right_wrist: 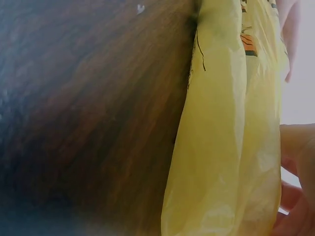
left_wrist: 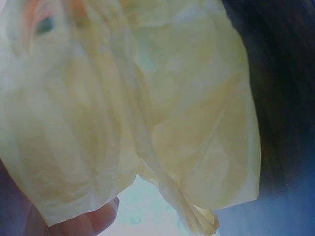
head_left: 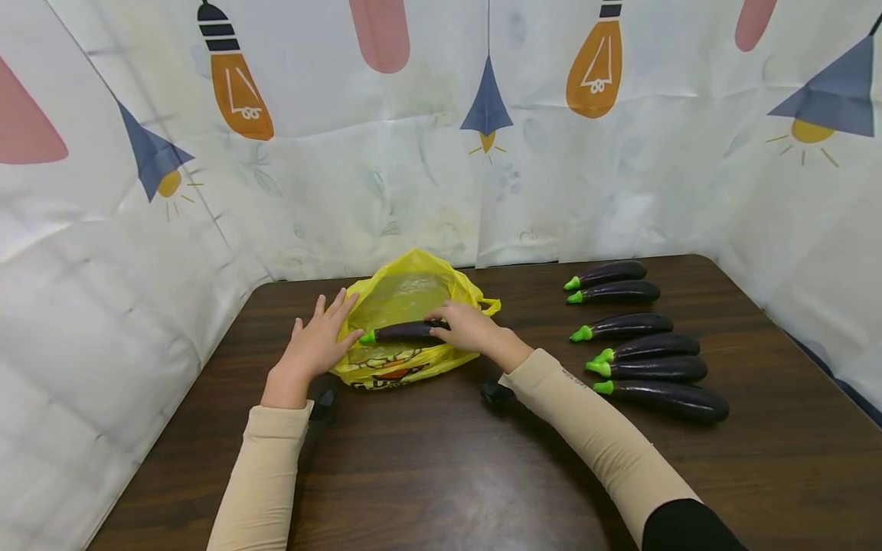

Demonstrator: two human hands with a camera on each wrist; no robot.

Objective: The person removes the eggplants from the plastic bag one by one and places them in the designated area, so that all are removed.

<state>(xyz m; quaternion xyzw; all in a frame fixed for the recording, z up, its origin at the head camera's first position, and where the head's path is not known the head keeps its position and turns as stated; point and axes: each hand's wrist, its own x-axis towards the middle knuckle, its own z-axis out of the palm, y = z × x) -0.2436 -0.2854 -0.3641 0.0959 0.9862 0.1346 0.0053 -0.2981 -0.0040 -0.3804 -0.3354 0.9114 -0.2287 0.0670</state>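
A yellow plastic bag (head_left: 396, 373) lies with its mouth spread wide on the brown table. Across that mouth, an eggplant (head_left: 403, 331) with a bright green stem is held by its right end in my right hand (head_left: 468, 327). My left hand (head_left: 319, 338) touches the bag's left rim with fingers spread. In the left wrist view the yellow bag (left_wrist: 197, 123) covers most of that hand, leaving a few fingers (left_wrist: 101, 216) visible. The right wrist view shows the bag's side (right_wrist: 211, 147) with part of my right hand (right_wrist: 300, 172) beyond it.
Several eggplants (head_left: 658, 369) lie in a loose column on the right of the table (head_left: 413, 474), stems pointing left. A patterned white curtain (head_left: 427, 176) hangs behind the table and along its sides.
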